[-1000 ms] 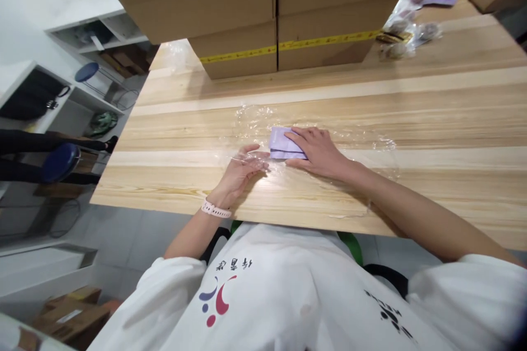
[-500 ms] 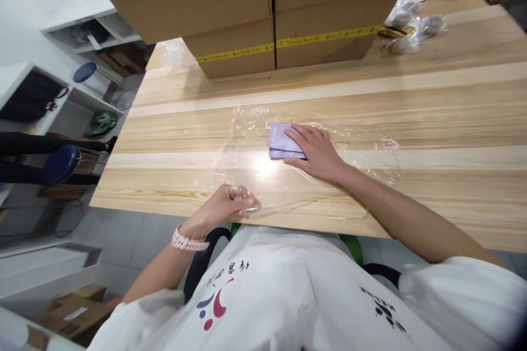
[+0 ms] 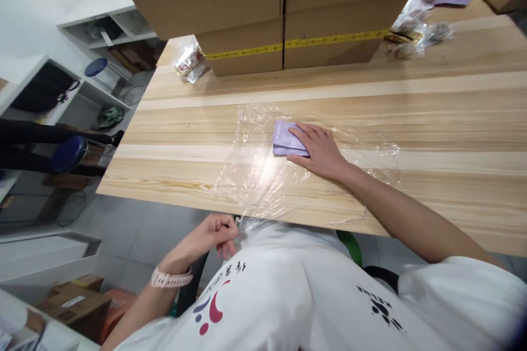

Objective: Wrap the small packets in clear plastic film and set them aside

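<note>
A small stack of light purple packets (image 3: 283, 134) lies on clear plastic film (image 3: 255, 167), spread on the wooden table. My right hand (image 3: 317, 149) rests over the right end of the stack, its thumb on the near edge and fingers across the top. Just beyond the table's near edge, my left hand (image 3: 222, 235) is closed in a pinch on the film, with a pink band at the wrist. The film stretches from there up under the packets. Where the packets pass under my right palm they are hidden.
Large cardboard boxes (image 3: 247, 38) with yellow tape stand at the back of the table (image 3: 164, 137). Clear-wrapped items (image 3: 405, 38) lie at the back right, and a shiny packet (image 3: 190, 64) at the back left. Beyond the left edge are a blue stool (image 3: 68, 153) and a person's dark-clad legs.
My left hand has drawn the film from beside the packets down over the near table edge. My right hand has stayed on the packets. A shiny packet has appeared at the back left.
</note>
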A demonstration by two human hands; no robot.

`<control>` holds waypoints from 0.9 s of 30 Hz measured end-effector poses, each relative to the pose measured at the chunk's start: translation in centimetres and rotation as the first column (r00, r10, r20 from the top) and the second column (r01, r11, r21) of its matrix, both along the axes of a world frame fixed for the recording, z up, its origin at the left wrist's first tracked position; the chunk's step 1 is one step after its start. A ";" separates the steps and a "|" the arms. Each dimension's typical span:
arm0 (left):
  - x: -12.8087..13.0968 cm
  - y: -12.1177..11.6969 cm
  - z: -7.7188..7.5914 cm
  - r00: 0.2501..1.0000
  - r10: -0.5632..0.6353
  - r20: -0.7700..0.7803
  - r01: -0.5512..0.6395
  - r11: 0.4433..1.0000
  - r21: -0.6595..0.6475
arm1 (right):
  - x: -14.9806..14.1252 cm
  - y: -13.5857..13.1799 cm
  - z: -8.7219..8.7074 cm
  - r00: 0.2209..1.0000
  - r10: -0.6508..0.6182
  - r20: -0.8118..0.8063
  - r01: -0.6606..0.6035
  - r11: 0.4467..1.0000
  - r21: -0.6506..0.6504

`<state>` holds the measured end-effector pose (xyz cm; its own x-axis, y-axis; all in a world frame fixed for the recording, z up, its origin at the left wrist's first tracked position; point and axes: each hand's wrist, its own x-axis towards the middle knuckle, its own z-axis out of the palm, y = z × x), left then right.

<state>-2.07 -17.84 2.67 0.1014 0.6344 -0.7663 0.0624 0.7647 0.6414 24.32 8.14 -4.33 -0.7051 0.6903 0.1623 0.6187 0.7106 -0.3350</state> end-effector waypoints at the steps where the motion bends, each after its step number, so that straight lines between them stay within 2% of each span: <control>1: -0.5 -0.1 0.9 0.996 0.005 -0.090 -0.001 0.999 0.041 | 0.0 0.0 -0.1 1.000 0.000 -0.002 0.000 1.000 0.003; 3: -1.0 0.6 3.0 0.957 0.130 -0.261 -0.061 0.964 0.259 | 0.0 0.0 -0.2 1.000 0.002 -0.010 -0.002 1.000 0.010; 4: -0.8 1.4 3.9 0.926 0.227 -0.303 -0.088 0.908 0.410 | 0.0 0.0 -0.3 1.000 0.004 -0.014 -0.004 1.000 0.014; 6: 0.4 3.8 4.6 0.884 0.349 -0.312 -0.058 0.743 0.667 | -0.1 0.0 -0.3 1.000 0.006 -0.016 -0.006 1.000 0.016; 7: 1.1 5.3 4.3 0.887 0.332 -0.320 0.013 0.676 0.737 | -0.1 0.0 -0.3 1.000 0.007 -0.013 -0.007 1.000 0.014; 9: 2.2 8.3 2.6 0.890 0.173 -0.422 0.248 0.593 0.766 | -0.1 0.0 -0.2 1.000 0.004 -0.002 -0.004 1.000 0.013; 11: 2.0 10.5 0.1 0.802 0.036 -0.596 0.481 0.553 0.680 | 0.0 -0.1 -0.1 1.000 -0.001 0.006 0.001 1.000 0.014; 13: 0.0 11.3 -2.2 0.646 -0.004 -0.763 0.627 0.574 0.527 | 0.1 -0.2 0.0 1.000 0.007 0.000 -0.007 1.000 0.019; 15: -3.3 11.0 -3.1 0.459 -0.010 -0.888 0.689 0.635 0.349 | 0.2 -0.2 0.1 1.000 0.025 -0.013 -0.025 0.999 0.021; 17: -6.6 10.3 -2.4 0.291 -0.001 -0.957 0.668 0.716 0.202 | 0.2 -0.2 0.1 0.999 0.036 -0.018 -0.036 0.999 0.019; 18: -7.6 10.3 -1.5 0.227 0.032 -0.973 0.646 0.743 0.175 | 0.2 -0.3 0.2 0.999 0.040 -0.017 -0.039 0.999 0.018; 19: -8.2 10.6 -0.4 0.196 0.074 -0.978 0.641 0.745 0.185 | 0.2 -0.3 0.3 0.999 0.044 -0.013 -0.044 0.999 0.017; 20: -8.0 11.3 0.7 0.207 0.118 -0.971 0.658 0.718 0.227 | 0.2 -0.3 0.3 0.999 0.051 -0.009 -0.051 0.999 0.016; 21: -7.3 12.5 1.8 0.259 0.157 -0.953 0.691 0.659 0.296 | 0.2 -0.3 0.4 0.998 0.060 -0.004 -0.060 0.998 0.016; 23: -4.4 16.2 3.3 0.462 0.126 -0.878 0.751 0.470 0.463 | 0.1 -0.3 0.5 0.997 0.077 0.000 -0.077 0.997 0.012; 24: -2.4 18.6 3.5 0.550 0.093 -0.830 0.749 0.385 0.540 | 0.1 -0.3 0.6 0.996 0.085 0.001 -0.085 0.996 0.009; 25: -0.3 21.1 3.4 0.608 0.075 -0.790 0.737 0.317 0.597 | 0.1 -0.3 0.6 0.996 0.092 0.001 -0.092 0.996 0.007; 27: 4.0 26.3 2.3 0.645 0.008 -0.764 0.744 0.223 0.630 | 0.1 -0.3 0.7 0.995 0.102 -0.003 -0.102 0.995 0.005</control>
<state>1.90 8.44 5.02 0.4028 0.8893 0.2166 0.7216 -0.4541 0.5226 24.44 7.79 -3.67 -0.7713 0.6140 0.1677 0.5419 0.7716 -0.3331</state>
